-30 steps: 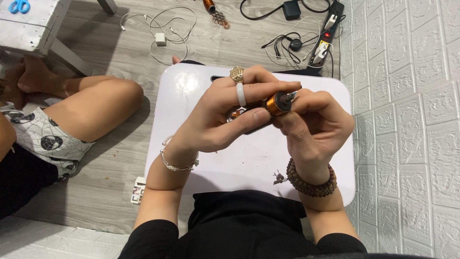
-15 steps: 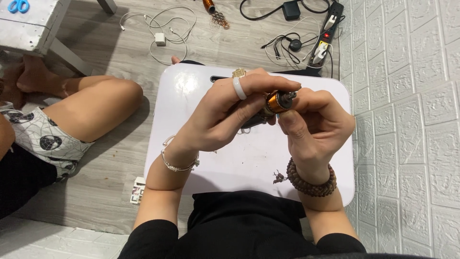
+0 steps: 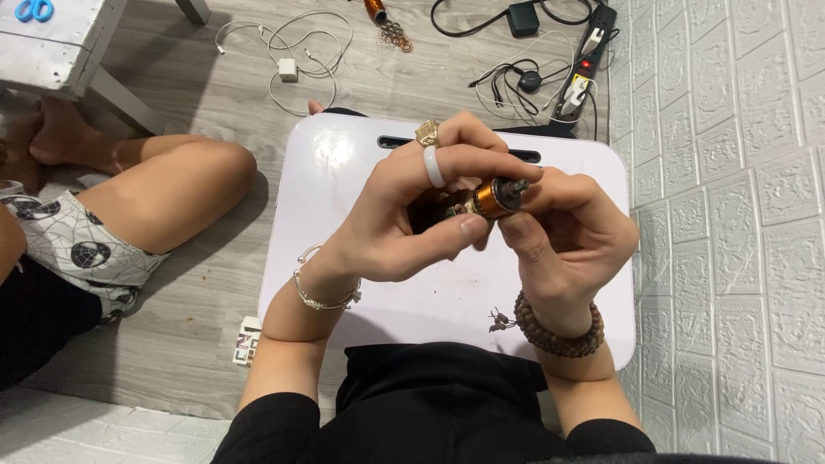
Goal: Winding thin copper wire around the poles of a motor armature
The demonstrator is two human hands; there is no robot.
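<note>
Both my hands meet above a white lap table (image 3: 344, 172). Between them is a small copper-wound motor coil (image 3: 496, 197) with a dark metal shaft end. My left hand (image 3: 404, 219), wearing a white ring and a gold ring, pinches the coil from the left with thumb and fingers. My right hand (image 3: 563, 236), with a brown bead bracelet at the wrist, holds the coil's right end with its fingertips. The part of the coil inside my fingers is hidden.
Another person's bare leg (image 3: 172, 193) lies on the wooden floor to the left. Cables, a white charger (image 3: 288, 69) and a power strip (image 3: 584, 56) lie beyond the table. A copper wire spool (image 3: 378, 13) sits at the top. A tiled wall (image 3: 730, 215) runs along the right.
My hands shifted slightly; the left fingers turned over the coil, bringing the gold ring to the top. The coil stays between both hands.
</note>
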